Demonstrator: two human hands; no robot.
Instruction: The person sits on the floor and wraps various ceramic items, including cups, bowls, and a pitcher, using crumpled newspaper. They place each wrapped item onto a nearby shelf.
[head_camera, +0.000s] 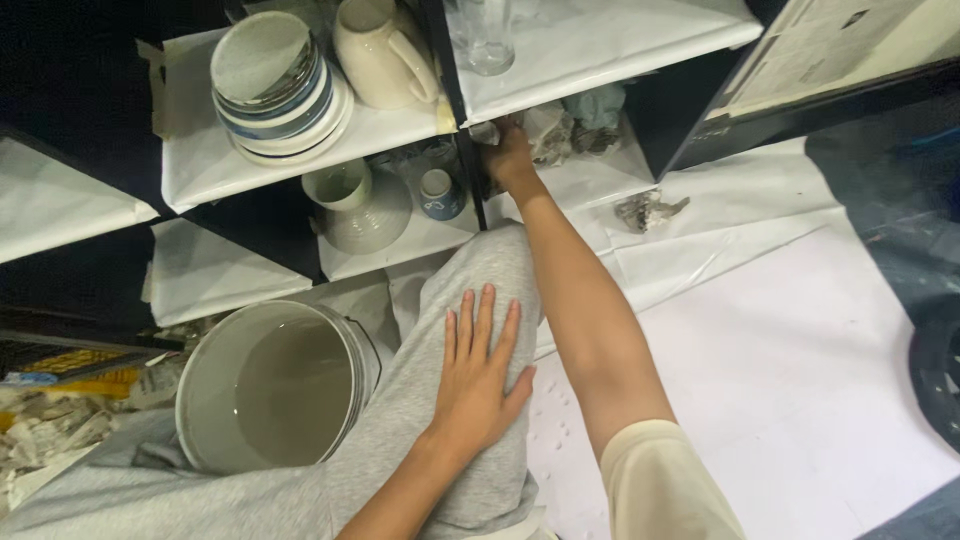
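My left hand (480, 375) lies flat and open on my grey trouser leg (440, 300), fingers spread, holding nothing. My right hand (510, 155) reaches forward into a low compartment of a dark shelf unit, next to crumpled paper wrapping (570, 130). Its fingers are tucked into the shelf's shadow, and whether they grip anything is hidden. Just left of that hand, in the neighbouring compartment, stand a small blue-and-white cup (438, 193) and a ribbed pale vase (358, 205).
A stack of bowls (275, 85) and a cream jug (378, 52) sit on the upper shelf, a clear glass (488, 35) to their right. A white bucket (275, 385) stands by my knee. A crumpled paper scrap (648, 210) lies on white floor sheeting (780, 330).
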